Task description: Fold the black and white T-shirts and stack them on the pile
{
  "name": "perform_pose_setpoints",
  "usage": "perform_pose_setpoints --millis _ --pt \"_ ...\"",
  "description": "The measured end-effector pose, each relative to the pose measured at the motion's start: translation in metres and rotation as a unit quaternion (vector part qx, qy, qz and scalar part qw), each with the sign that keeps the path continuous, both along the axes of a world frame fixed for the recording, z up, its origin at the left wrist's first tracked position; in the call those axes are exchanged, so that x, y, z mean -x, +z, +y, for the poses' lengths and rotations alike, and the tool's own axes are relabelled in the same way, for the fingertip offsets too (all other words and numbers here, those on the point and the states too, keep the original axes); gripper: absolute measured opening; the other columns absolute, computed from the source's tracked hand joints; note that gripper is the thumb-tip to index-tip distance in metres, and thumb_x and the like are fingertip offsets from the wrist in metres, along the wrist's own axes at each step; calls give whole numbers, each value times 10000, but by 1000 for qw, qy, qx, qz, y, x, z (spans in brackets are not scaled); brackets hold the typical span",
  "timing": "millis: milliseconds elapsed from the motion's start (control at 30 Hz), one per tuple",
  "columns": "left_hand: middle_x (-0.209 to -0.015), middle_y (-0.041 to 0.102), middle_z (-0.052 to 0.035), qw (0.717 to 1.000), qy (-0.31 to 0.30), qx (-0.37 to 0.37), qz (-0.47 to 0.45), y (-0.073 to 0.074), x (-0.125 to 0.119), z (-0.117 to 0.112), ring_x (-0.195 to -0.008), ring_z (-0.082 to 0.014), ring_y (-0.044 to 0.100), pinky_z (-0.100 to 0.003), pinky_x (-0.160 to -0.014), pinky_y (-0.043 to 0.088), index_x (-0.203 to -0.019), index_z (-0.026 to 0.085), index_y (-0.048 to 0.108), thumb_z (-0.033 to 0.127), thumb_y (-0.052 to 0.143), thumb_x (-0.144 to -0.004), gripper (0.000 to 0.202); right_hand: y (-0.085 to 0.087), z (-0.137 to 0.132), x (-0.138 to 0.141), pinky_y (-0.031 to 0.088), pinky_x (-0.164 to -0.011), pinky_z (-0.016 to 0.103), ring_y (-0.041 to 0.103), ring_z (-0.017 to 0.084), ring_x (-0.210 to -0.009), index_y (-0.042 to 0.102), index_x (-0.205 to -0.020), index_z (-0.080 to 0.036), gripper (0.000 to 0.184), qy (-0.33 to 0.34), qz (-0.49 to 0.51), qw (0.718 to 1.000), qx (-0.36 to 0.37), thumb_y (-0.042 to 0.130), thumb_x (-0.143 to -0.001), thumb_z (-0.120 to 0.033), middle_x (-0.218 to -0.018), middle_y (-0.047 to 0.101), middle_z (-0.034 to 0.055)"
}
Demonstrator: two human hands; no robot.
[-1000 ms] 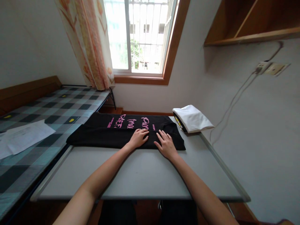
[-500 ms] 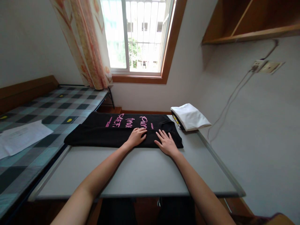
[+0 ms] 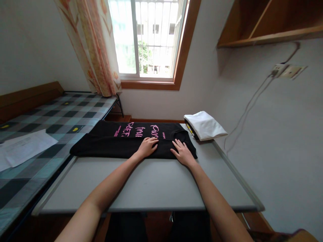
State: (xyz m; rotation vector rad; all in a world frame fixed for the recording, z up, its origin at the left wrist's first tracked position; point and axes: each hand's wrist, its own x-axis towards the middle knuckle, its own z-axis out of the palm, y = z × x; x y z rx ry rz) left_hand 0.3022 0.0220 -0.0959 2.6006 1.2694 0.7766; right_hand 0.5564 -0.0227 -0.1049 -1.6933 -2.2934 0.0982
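A black T-shirt (image 3: 113, 141) with pink lettering lies folded lengthwise across the far part of a grey table (image 3: 151, 185), its left end reaching over onto the bed. My left hand (image 3: 147, 147) rests flat on the shirt near its middle, fingers stretched out. My right hand (image 3: 183, 152) lies flat on the shirt's right end, fingers spread. Neither hand holds anything.
A folded white cloth (image 3: 204, 125) sits on a dark item at the table's far right corner. A bed with a checked cover (image 3: 50, 121) and a sheet of paper (image 3: 22, 148) stands to the left. A cable (image 3: 247, 107) hangs down the right wall.
My right hand has slid a little to the right along the shirt. My left hand has stayed in place. The view shifted slightly down and left over the second.
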Motion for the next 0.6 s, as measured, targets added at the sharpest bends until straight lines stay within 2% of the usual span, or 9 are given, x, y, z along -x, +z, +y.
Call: perform_pose_setpoints --millis 167,333,467,600 --pt "-1307 619 -35 1000 -1 -2 2 0 0 0 -1195 -189 557 -379 -1080 338 -1208 244 648 297 503 -927 321 -6 5 -7 236 -1162 440 314 269 -1415 478 -1395 -43 634 -33 20 999 -29 365 -955 -486 -1484 405 198" --pt "-1298 626 -36 1000 -1 -2 0 0 0 0 -1197 -183 559 -379 -1080 338 -1202 240 651 289 509 -924 316 -5 5 -12 182 -1165 493 343 285 -1397 500 -1374 -54 603 -96 -1 994 -52 381 -945 -461 -1451 454 193" --pt "-1302 623 -37 1000 0 4 1 0 -1 -1 -1207 -187 555 -383 -1086 340 -1200 253 655 291 513 -922 315 -6 5 -17 278 -1132 454 348 280 -1395 508 -1372 -79 592 -124 25 991 -31 403 -929 -458 -1454 459 172" --pt "-1312 615 -43 1000 -5 9 -1 -1 1 1 -1242 -195 533 -390 -1093 344 -1215 256 648 299 507 -928 322 -7 6 -19 288 -1128 457 346 284 -1397 509 -1374 -89 592 -124 40 991 -29 415 -919 -456 -1453 461 167"
